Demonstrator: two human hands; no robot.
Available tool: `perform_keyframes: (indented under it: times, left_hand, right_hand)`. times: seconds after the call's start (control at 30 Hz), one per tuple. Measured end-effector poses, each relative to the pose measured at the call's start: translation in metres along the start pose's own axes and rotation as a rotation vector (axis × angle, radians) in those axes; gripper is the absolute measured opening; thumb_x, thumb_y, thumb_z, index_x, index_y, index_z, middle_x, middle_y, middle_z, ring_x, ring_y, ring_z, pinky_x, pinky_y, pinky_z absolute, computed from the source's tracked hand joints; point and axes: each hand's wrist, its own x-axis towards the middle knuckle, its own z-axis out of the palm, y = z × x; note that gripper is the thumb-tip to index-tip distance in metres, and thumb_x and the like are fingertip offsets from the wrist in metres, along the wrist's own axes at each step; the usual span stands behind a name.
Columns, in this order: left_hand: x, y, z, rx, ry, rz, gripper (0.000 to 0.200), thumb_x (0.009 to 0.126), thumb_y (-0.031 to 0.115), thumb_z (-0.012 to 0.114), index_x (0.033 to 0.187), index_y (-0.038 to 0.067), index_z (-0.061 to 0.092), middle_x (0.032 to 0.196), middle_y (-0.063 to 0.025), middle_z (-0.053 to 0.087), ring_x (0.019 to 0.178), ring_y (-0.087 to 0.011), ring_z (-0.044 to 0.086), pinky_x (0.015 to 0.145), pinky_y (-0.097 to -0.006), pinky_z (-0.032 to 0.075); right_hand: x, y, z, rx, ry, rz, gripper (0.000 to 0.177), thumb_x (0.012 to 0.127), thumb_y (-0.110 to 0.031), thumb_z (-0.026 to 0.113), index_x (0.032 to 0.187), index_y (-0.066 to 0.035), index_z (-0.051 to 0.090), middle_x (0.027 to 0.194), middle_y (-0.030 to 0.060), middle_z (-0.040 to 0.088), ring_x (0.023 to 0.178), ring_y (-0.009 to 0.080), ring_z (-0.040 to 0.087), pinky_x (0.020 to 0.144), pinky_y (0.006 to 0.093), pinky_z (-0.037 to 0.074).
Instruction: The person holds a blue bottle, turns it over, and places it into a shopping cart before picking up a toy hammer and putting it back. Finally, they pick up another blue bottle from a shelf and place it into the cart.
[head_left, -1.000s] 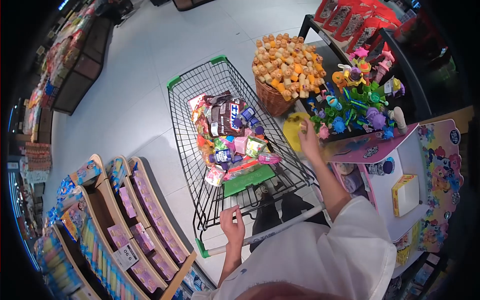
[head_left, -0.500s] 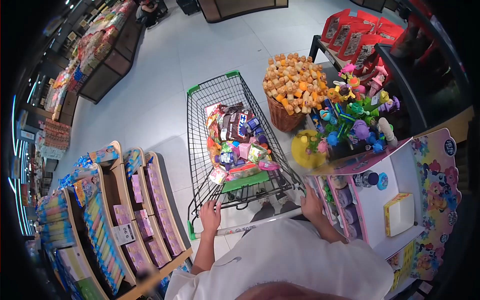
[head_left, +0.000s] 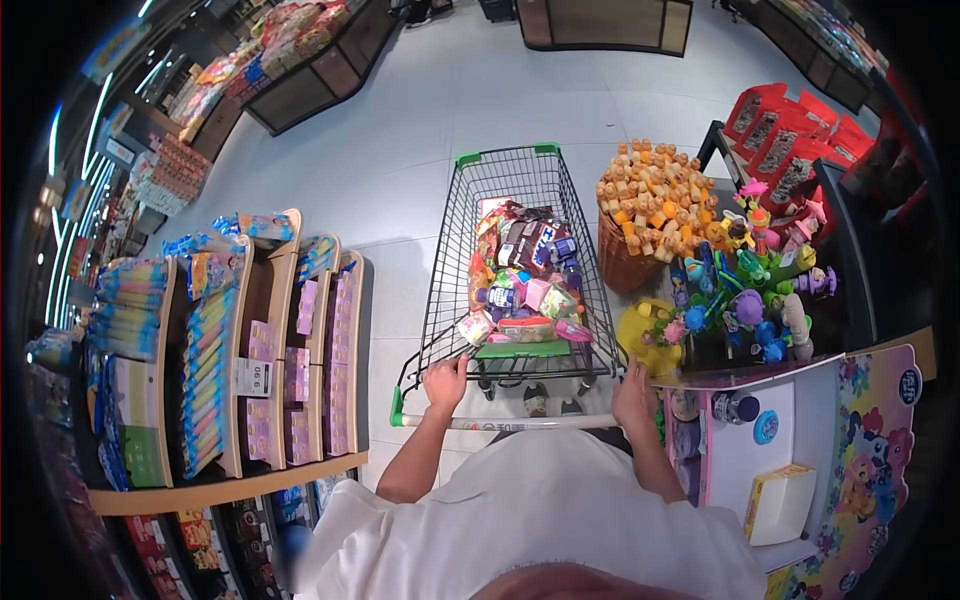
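A wire shopping cart [head_left: 463,205] with green corners stands in front of me. My left hand [head_left: 444,384] is closed on the rear left part of its frame, just ahead of the pale handlebar [head_left: 575,423]. On the rear right side, my right hand [head_left: 631,397] is closed round the frame, its fingers partly hidden. Inside the basket lie a dark brown snack bag [head_left: 522,238], several small bottles with dark caps [head_left: 503,298], a pink box [head_left: 537,293] and other colourful packs. Both of my forearms reach forward over the handlebar.
Snack shelves [head_left: 245,330] stand close on my left. To the right are a wicker basket [head_left: 622,262] of orange-and-tan toys, colourful novelty toys [head_left: 748,300], red bags [head_left: 790,140] and a cardboard display [head_left: 870,430]. Grey floor [head_left: 400,180] stretches ahead towards wooden display counters [head_left: 600,25].
My view has turned, so the cart and the surrounding displays appear further right and the cart stands straighter. Both hands stay on the cart, and more of the lower left shelves shows.
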Motion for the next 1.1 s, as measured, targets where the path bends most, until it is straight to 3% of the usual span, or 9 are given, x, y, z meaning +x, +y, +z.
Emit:
perform_keyframes:
  times: [0.23, 0.5, 0.63, 0.73, 0.77, 0.87, 0.9, 1.1]
  left_hand:
    - [-0.004, 0.023, -0.002, -0.025, -0.053, -0.292, 0.056, 0.096, 0.057, 0.046, 0.086, 0.012, 0.077, 0.080, -0.0173, 0.071, 0.085, -0.0364, 0.067, 0.079, -0.0489, 0.051]
    - [-0.014, 0.026, -0.003, -0.033, -0.006, -0.302, 0.058, 0.095, 0.058, 0.045, 0.086, 0.010, 0.077, 0.081, -0.0226, 0.070, 0.083, -0.0399, 0.067, 0.079, -0.0496, 0.052]
    - [-0.015, 0.030, -0.002, -0.046, -0.005, -0.312, 0.054, 0.094, 0.056, 0.048, 0.088, 0.012, 0.078, 0.084, -0.0217, 0.070, 0.091, -0.0368, 0.066, 0.083, -0.0492, 0.051]
    - [-0.017, 0.031, -0.006, -0.035, 0.009, -0.335, 0.051, 0.094, 0.053, 0.049, 0.087, 0.012, 0.078, 0.086, -0.0197, 0.071, 0.092, -0.0346, 0.066, 0.083, -0.0481, 0.050]
    - [-0.017, 0.030, -0.004, -0.046, 0.017, -0.330, 0.050, 0.094, 0.052, 0.050, 0.087, 0.012, 0.078, 0.085, -0.0194, 0.071, 0.092, -0.0344, 0.066, 0.083, -0.0479, 0.050]
    - [-0.017, 0.029, -0.003, -0.065, 0.036, -0.302, 0.048, 0.093, 0.049, 0.051, 0.085, 0.011, 0.078, 0.083, -0.0181, 0.071, 0.091, -0.0332, 0.066, 0.083, -0.0469, 0.051]
    - [-0.017, 0.033, -0.008, -0.074, 0.018, -0.326, 0.045, 0.093, 0.048, 0.052, 0.084, 0.011, 0.077, 0.085, -0.0178, 0.071, 0.092, -0.0320, 0.066, 0.083, -0.0462, 0.051]
    - [-0.014, 0.028, 0.000, -0.084, 0.056, -0.331, 0.042, 0.091, 0.044, 0.052, 0.084, 0.011, 0.077, 0.084, -0.0173, 0.071, 0.092, -0.0317, 0.066, 0.084, -0.0462, 0.051]
  right_hand:
    - [0.012, 0.011, -0.016, -0.012, -0.085, -0.041, 0.081, 0.082, -0.017, 0.068, 0.150, -0.003, 0.026, 0.134, 0.0207, 0.045, 0.113, 0.0399, 0.056, 0.093, 0.0491, 0.049]
    - [0.011, 0.016, -0.018, -0.087, -0.071, -0.115, 0.080, 0.083, -0.016, 0.068, 0.150, -0.002, 0.025, 0.137, 0.0219, 0.042, 0.114, 0.0404, 0.055, 0.093, 0.0490, 0.050]
    - [0.008, 0.013, -0.023, -0.068, -0.089, -0.099, 0.079, 0.084, -0.016, 0.068, 0.150, -0.002, 0.025, 0.140, 0.0215, 0.040, 0.119, 0.0410, 0.053, 0.094, 0.0491, 0.049]
    - [0.006, 0.006, -0.030, -0.036, -0.130, -0.070, 0.079, 0.085, -0.013, 0.068, 0.150, -0.001, 0.025, 0.147, 0.0225, 0.036, 0.126, 0.0414, 0.049, 0.102, 0.0458, 0.045]
    - [0.004, 0.005, -0.028, 0.042, -0.083, -0.061, 0.068, 0.085, -0.010, 0.066, 0.146, -0.001, 0.036, 0.142, 0.0209, 0.041, 0.126, 0.0403, 0.048, 0.103, 0.0451, 0.043]
    - [0.001, 0.020, -0.018, 0.051, 0.143, -0.325, 0.057, 0.084, -0.007, 0.064, 0.138, -0.003, 0.047, 0.139, 0.0191, 0.045, 0.126, 0.0389, 0.047, 0.104, 0.0450, 0.041]
    - [0.000, 0.021, -0.014, 0.090, 0.176, -0.333, 0.046, 0.083, -0.005, 0.064, 0.128, -0.004, 0.055, 0.134, 0.0182, 0.049, 0.126, 0.0379, 0.047, 0.104, 0.0454, 0.039]
    - [0.005, 0.026, -0.009, 0.080, 0.167, -0.374, 0.038, 0.084, -0.008, 0.061, 0.121, -0.002, 0.058, 0.133, 0.0202, 0.049, 0.127, 0.0390, 0.046, 0.105, 0.0474, 0.039]
